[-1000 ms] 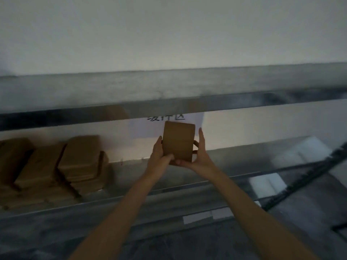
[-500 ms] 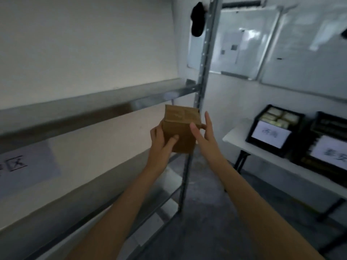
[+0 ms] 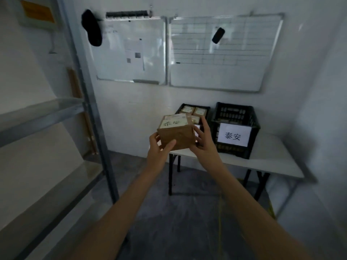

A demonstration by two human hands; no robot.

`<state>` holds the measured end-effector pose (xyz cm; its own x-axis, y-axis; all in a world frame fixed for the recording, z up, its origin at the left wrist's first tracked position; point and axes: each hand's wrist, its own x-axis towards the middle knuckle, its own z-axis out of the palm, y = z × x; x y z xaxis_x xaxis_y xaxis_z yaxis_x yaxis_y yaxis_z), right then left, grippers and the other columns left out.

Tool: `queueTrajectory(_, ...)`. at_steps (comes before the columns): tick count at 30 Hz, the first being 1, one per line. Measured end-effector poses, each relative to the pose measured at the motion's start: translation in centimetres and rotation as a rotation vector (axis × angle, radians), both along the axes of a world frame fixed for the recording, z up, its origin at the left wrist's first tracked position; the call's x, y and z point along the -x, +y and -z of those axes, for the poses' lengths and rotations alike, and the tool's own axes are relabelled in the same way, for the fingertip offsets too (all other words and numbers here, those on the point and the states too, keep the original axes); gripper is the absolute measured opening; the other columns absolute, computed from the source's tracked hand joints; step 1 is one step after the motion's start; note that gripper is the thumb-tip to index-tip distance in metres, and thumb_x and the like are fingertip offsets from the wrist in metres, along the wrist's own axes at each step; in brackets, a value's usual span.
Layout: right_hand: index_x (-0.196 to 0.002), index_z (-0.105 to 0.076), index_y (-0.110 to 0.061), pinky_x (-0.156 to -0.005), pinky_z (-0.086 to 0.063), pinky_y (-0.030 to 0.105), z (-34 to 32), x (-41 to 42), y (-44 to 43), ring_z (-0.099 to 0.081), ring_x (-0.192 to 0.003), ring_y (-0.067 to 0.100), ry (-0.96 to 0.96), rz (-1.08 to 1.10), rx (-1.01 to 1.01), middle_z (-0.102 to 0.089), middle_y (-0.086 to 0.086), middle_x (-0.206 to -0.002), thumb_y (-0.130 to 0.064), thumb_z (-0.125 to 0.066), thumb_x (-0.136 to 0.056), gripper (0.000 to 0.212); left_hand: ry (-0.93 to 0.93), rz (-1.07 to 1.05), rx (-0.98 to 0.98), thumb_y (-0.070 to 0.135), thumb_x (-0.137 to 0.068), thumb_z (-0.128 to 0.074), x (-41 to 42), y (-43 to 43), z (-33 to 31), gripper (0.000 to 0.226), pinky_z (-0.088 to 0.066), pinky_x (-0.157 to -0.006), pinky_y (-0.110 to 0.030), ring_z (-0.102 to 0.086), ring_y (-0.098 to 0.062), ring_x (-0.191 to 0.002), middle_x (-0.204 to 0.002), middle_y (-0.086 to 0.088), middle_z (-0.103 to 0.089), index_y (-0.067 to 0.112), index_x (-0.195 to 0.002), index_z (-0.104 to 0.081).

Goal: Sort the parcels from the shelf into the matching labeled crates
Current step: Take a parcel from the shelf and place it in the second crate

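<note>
As the left hand grips a parcel, right hand clasps it.

Arms extended, left hand and right hand gripping.

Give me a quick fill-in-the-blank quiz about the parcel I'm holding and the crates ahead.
1. The left hand and right hand grip a ____ parcel.
2. Its label matches the sign on the ____ crate.
3. That crate stands on a white ____.
Missing words: brown; right; table.
</note>
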<state>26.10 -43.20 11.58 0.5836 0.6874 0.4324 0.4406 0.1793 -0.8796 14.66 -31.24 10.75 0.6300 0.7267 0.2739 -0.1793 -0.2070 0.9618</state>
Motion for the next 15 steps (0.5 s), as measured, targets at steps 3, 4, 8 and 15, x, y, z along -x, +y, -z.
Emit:
queueTrajectory(3, -0.152, -0.002, -0.044, -0.091, -0.054, 0.029, 0.7, -3.7, -0.9, -0.048, -0.131, 0.016, -0.042, 0.106, 0.012, -0.035, 0.0, -0.152, 0.007, -0.061, -0.087, 0.102, 0.015, 0.096, -0.059, 0.015, -0.081, -0.074, -5.0, -0.3, 0.6, 0.077, -0.049, -0.083, -0.011, -0.048, -0.01, -0.118, -0.129, 0.009, -0.043, 0.022, -0.141, -0.025)
queueTrajectory(4, -0.152, -0.001, -0.042, -0.094, -0.054, 0.035, 0.8, -5.0, -1.0, -0.049, -0.131, 0.019, -0.047, 0.142, 0.017, -0.036, 0.002, -0.15, 0.008, -0.062, -0.085, 0.104, 0.017, 0.126, -0.092, 0.014, -0.078, -0.077, -6.6, -0.1, 0.9, 0.085, -0.048, -0.086, -0.011, -0.047, -0.009, -0.12, -0.133, 0.008, -0.042, 0.021, -0.144, -0.024)
queueTrajectory(8, -0.155, 0.003, -0.031, -0.095, -0.052, 0.05, 1.0, -10.6, -0.7, -0.058, -0.117, 0.02, -0.046, 0.219, 0.061, -0.044, -0.003, -0.132, 0.013, -0.066, -0.079, 0.111, 0.051, 0.181, -0.182, 0.043, -0.058, -0.085, -13.2, 1.7, 1.9, 0.108, -0.049, -0.1, -0.032, -0.045, -0.012, -0.129, -0.143, -0.001, -0.041, 0.023, -0.147, -0.026)
queueTrajectory(15, -0.15, 0.006, -0.037, -0.107, -0.043, 0.047, 0.6, -20.0, 3.1, -0.045, -0.128, 0.024, -0.214, 0.41, 0.079, -0.036, 0.006, -0.136, -0.029, -0.073, -0.068, 0.114, 0.024, 0.248, -0.273, 0.054, -0.06, -0.078, -25.0, 5.8, 1.4, 0.102, -0.049, -0.1, -0.044, -0.045, -0.014, -0.127, -0.138, -0.004, -0.043, 0.022, -0.145, -0.031)
